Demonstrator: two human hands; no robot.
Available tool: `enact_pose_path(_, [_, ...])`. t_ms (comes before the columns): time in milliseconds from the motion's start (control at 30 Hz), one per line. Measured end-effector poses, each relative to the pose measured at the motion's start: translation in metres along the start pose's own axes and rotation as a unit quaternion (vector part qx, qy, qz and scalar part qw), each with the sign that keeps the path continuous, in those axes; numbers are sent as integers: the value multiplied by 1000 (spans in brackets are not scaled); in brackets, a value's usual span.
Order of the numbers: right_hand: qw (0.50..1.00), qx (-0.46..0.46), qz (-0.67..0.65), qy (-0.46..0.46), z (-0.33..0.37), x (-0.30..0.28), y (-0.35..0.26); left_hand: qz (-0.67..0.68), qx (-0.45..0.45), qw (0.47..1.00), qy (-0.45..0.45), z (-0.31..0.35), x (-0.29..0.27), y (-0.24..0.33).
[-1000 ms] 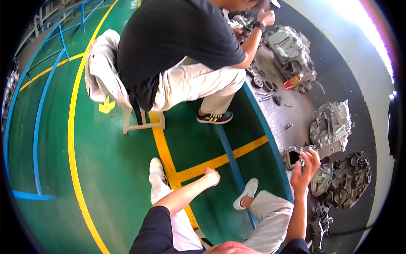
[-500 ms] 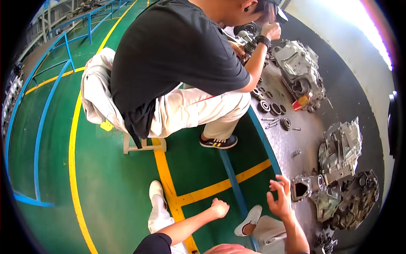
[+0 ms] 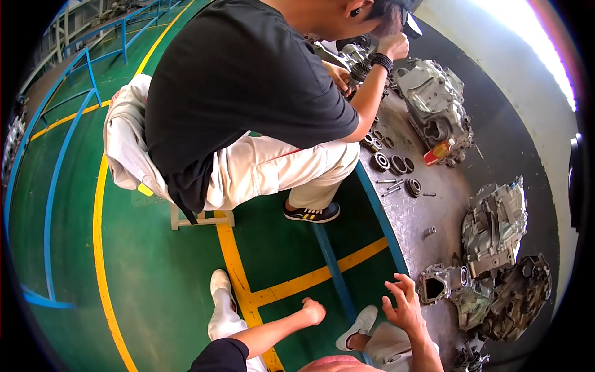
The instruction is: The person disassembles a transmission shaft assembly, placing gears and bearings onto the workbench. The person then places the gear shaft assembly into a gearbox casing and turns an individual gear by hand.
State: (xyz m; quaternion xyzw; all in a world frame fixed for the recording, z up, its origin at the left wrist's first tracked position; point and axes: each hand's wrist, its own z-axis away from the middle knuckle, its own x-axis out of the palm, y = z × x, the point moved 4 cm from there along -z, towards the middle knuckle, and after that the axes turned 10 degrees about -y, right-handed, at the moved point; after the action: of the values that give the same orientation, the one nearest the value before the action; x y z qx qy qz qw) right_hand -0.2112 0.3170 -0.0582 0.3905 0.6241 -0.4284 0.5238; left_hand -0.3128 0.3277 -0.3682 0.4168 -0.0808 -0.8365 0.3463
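Observation:
My left hand point(image 3: 314, 311) is curled into a loose fist above the green floor, between my knees, with nothing seen in it. My right hand point(image 3: 404, 307) is raised beside the edge of the metal bench, its fingers bent and apart, holding nothing. The nearest thing to it is a grey metal housing point(image 3: 434, 286) with a dark square opening, lying on the bench point(image 3: 406, 232). A small metal sleeve point(image 3: 430, 231) stands farther up the bench. Gears point(image 3: 380, 162), rings and several pins point(image 3: 392, 188) lie beyond that.
A person in a black shirt point(image 3: 242, 87) sits on a low stool point(image 3: 204, 219) ahead, one hand among gears. Large gearbox housings point(image 3: 496, 226) line the bench by the wall. A red-and-yellow package point(image 3: 439, 152) leans there. Blue rails point(image 3: 62, 167) stand at left.
The whole view has shifted slightly, so the person and bench appear farther left. My right hand sits a little lower beside the bench; both hands keep much the same shape.

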Motion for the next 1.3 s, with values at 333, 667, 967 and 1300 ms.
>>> enact_pose_path(333, [999, 37, -27, 24, -8, -14, 5, -49, 29, 997, -54, -9, 1, -2])
enact_pose_path(667, [988, 43, -85, -124, -5, -18, 3, -22, -4, 993, -112, -22, 6, 5])
enact_pose_path(967, [978, 80, -111, -157, 2, -26, 20, -10, 33, 993, -114, -25, 1, 15])
enact_pose_path(1300, [963, 56, -89, -249, 7, -13, 18, 1, 17, 995, -94, -37, 7, 9])
